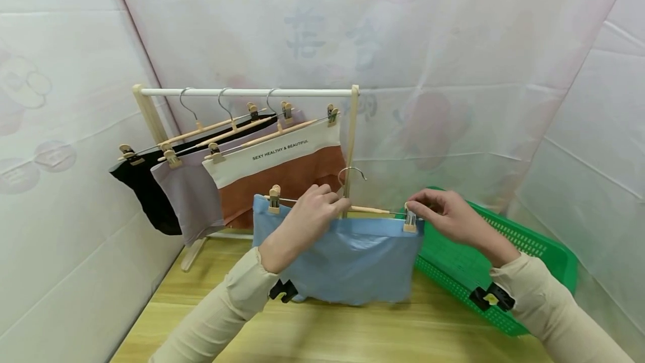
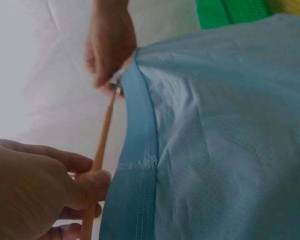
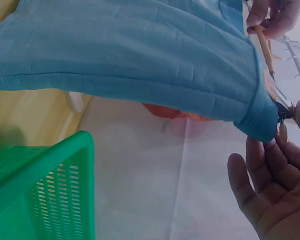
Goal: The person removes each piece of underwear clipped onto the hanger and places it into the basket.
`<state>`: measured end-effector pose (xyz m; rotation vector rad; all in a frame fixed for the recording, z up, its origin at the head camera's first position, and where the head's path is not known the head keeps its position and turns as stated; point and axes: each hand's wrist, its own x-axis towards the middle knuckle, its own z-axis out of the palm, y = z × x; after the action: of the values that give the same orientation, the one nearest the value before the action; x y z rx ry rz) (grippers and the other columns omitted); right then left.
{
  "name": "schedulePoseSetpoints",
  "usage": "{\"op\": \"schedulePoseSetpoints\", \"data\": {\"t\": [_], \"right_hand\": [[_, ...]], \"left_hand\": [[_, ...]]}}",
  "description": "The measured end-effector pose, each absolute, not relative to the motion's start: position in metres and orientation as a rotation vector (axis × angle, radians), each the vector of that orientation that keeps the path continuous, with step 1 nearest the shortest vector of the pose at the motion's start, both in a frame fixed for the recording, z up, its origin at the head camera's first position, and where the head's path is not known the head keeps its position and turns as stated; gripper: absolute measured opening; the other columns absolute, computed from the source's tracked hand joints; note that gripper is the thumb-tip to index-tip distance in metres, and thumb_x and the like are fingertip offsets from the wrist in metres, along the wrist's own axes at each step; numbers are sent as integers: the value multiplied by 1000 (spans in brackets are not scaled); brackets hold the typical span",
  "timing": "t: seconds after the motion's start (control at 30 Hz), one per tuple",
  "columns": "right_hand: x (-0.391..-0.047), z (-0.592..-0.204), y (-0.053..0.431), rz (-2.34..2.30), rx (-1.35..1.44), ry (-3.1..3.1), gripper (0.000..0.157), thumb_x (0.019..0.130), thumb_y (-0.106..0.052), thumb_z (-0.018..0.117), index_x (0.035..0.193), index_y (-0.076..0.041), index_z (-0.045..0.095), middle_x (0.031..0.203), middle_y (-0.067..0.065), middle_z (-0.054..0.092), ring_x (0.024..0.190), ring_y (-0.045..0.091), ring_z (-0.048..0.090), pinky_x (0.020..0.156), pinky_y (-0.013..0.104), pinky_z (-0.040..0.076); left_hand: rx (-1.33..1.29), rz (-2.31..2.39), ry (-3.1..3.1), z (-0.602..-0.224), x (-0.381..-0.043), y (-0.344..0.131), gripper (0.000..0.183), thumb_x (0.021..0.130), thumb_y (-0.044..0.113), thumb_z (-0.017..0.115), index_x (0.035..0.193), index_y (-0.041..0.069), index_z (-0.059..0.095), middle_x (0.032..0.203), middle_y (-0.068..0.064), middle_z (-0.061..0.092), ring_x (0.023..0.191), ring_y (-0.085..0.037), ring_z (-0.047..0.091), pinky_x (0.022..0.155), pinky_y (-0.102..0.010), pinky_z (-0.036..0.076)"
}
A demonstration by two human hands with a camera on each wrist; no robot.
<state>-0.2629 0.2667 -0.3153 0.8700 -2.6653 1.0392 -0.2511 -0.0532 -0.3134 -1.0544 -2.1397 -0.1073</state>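
A light blue cloth garment with a stitched waistband hangs from a wooden clip hanger with a metal hook, in front of the rack. My left hand grips the middle of the hanger's bar, thumb and fingers round the wood in the left wrist view. At the bar's right end, my right hand pinches a clip between thumb and fingers; that clip sits over the waistband's corner. The other clip grips the waistband near its left corner.
Behind on the left stands a rack with a white rail. On it hang a black garment, a lilac one and a white-and-rust one. A green basket stands on the wooden table at right.
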Motion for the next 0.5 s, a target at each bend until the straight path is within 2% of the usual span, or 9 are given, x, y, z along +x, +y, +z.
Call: {"op": "schedulePoseSetpoints", "data": {"t": [0.23,0.5], "right_hand": [[-262,-322,271,1012,878,-2640,9,102,-20,62,108,-21,69,97,-6,70,86,3,64,77,24,54],[-262,-329,273,919,875,-2651,9,100,-21,65,108,-22,70,97,-8,69,87,1,63,77,24,54]], "left_hand": [[-1048,-71,-2146,-328,-261,-49,22,93,4,69,107,19,78,90,4,78,79,-14,59,71,-27,43],[-1022,-4,-2072,-341,-269,-45,19,91,11,71,108,17,77,92,2,77,83,-16,61,72,-27,45]]}}
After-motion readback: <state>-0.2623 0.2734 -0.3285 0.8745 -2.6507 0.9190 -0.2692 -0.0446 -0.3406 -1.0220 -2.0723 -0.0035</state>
